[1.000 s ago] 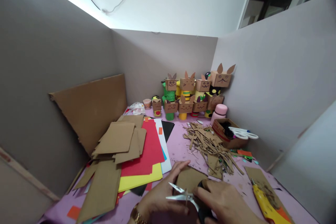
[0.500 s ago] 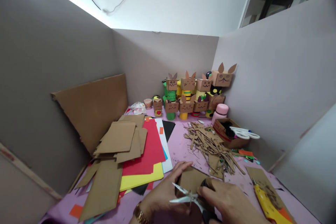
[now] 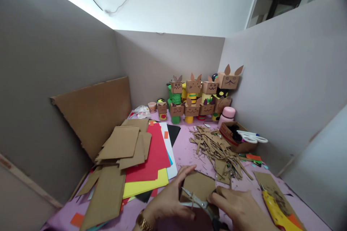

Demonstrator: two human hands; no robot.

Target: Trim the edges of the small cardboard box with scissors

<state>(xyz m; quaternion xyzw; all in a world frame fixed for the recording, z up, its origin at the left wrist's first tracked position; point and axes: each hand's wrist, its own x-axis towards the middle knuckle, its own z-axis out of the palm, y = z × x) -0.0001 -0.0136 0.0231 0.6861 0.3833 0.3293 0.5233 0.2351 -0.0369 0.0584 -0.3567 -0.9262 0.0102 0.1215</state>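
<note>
My left hand (image 3: 169, 196), with a gold watch at the wrist, is closed around the left side of a small brown cardboard box (image 3: 199, 183). Its thumb lies low on the near face, and its fingers reach along the far left edge. Scissors (image 3: 200, 202) with black handles are in my right hand (image 3: 235, 204), their blades parted and pointing left across the front of the box. A thin brown scrap (image 3: 192, 198) shows by the blades. The right fingers also lie against the box's right edge; part of the handles is hidden beneath them.
Cardboard sheets (image 3: 119, 142) and coloured paper (image 3: 150, 155) lie left. Cardboard scraps (image 3: 214, 144) are heaped beyond my hands. A yellow glue gun (image 3: 276, 209) rests at right, near a box (image 3: 238, 144) holding white scissors (image 3: 251, 137). Cardboard-headed figures (image 3: 192, 97) line the back.
The scissors have shifted slightly right and turned, their tips now pointing more up and left. My right hand has moved a little right. My left hand keeps its hold on the box.
</note>
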